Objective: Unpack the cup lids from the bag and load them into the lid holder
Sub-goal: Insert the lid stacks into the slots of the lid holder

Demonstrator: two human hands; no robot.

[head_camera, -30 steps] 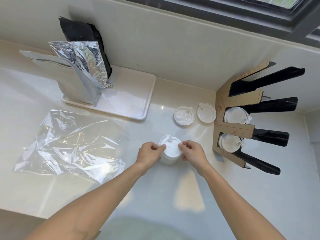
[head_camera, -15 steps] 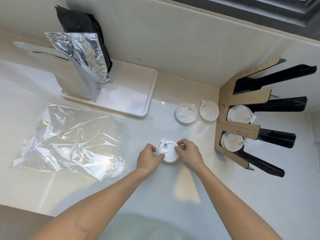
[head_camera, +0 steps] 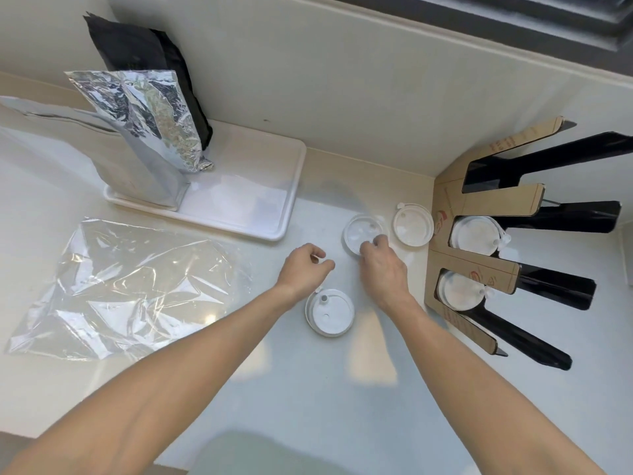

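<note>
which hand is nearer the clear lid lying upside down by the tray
Right. The right hand has its fingers on the clear lid's near rim, whether gripping is unclear. The left hand hangs curled beside it, nearer the tray side, apart from it.

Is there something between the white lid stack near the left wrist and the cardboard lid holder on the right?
The right hand and its forearm lie across the way from the lid stack to the lid holder.

A white tray [head_camera: 267, 214] holds 2 foil pouches [head_camera: 144, 145] and a black pouch [head_camera: 144, 53].
</note>
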